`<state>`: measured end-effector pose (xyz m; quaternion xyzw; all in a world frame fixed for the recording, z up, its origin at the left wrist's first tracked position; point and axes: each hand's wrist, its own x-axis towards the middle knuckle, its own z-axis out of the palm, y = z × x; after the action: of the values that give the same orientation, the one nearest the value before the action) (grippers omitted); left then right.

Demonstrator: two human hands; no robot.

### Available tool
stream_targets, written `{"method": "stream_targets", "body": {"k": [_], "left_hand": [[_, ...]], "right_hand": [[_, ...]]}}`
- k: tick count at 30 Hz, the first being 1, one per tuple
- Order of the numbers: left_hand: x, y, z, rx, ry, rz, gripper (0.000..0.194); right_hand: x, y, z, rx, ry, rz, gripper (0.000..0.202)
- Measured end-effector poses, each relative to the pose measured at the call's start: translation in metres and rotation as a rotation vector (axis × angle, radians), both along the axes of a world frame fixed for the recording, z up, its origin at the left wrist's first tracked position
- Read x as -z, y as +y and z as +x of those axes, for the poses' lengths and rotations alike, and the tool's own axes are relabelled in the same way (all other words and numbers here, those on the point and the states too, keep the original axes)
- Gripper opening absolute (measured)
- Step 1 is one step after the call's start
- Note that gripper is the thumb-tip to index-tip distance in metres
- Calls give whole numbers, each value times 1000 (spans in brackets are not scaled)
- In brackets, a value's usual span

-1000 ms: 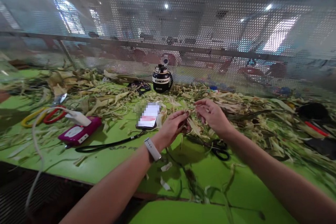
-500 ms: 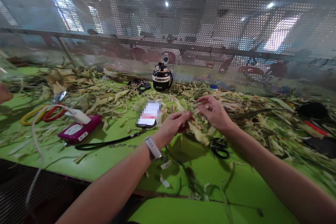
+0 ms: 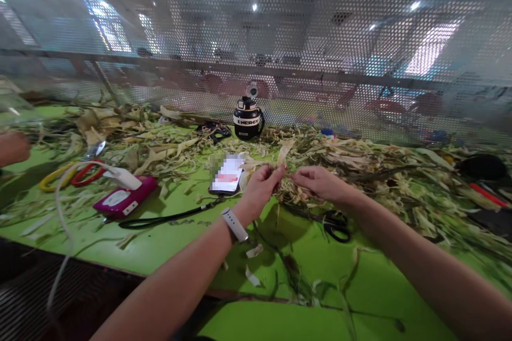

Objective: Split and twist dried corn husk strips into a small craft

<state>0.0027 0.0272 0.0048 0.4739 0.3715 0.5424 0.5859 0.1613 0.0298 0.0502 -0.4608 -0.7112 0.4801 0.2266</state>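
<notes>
Bright green, the work surface (image 3: 384,282) lies under a litter of shredded corn husks (image 3: 160,149), heaped most thickly along its far side, where a perforated metal screen (image 3: 280,26) runs across the room; lights and window-like bright patches show through it. A black flask lettered "ENERGY" (image 3: 246,132) stands upright near the screen, its cap raised. Nearer the front lie a lit phone (image 3: 232,177) and a magenta power bank (image 3: 140,195) with a white plug on top. At centre, a worker's left hand (image 3: 262,187), a pale band (image 3: 234,225) at the wrist, pinches a pale husk strip (image 3: 285,153) that rises from the fingertips above the surface. Just beside it, the right hand (image 3: 316,181) is curled, thumb near fingers; whether it grips a strand cannot be told. Black-handled scissors (image 3: 337,228) lie below it. At far left is another person's hand (image 3: 14,148).
</notes>
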Motion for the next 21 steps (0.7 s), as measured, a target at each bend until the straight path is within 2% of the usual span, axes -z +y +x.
{"method": "stream_targets", "body": {"k": [4, 8, 10, 13, 15, 17, 19, 21], "left_hand": [[0, 5, -4, 31, -92, -65, 31], [-2, 8, -6, -2, -178, -158, 28], [-2, 8, -6, 1, -244, -181, 26], [-2, 6, -4, 69, -346, -165, 26], [-1, 5, -2, 101, -362, -97, 25], [0, 3, 0, 87, -345, -33, 25], [1, 2, 3, 60, -326, -8, 26], [2, 1, 5, 70, -305, -3, 28]], "right_hand": [[8, 8, 5, -19, -46, 103, 37], [10, 13, 10, -49, -180, 202, 36], [9, 11, 11, 28, -311, 422, 32], [3, 2, 8, 273, -455, 937, 23], [1, -6, 4, 333, -483, 1135, 21], [2, -12, -2, 234, -484, 1089, 24], [7, -16, -9, 104, -443, 899, 26], [14, -16, -15, 58, -359, 730, 25]]}}
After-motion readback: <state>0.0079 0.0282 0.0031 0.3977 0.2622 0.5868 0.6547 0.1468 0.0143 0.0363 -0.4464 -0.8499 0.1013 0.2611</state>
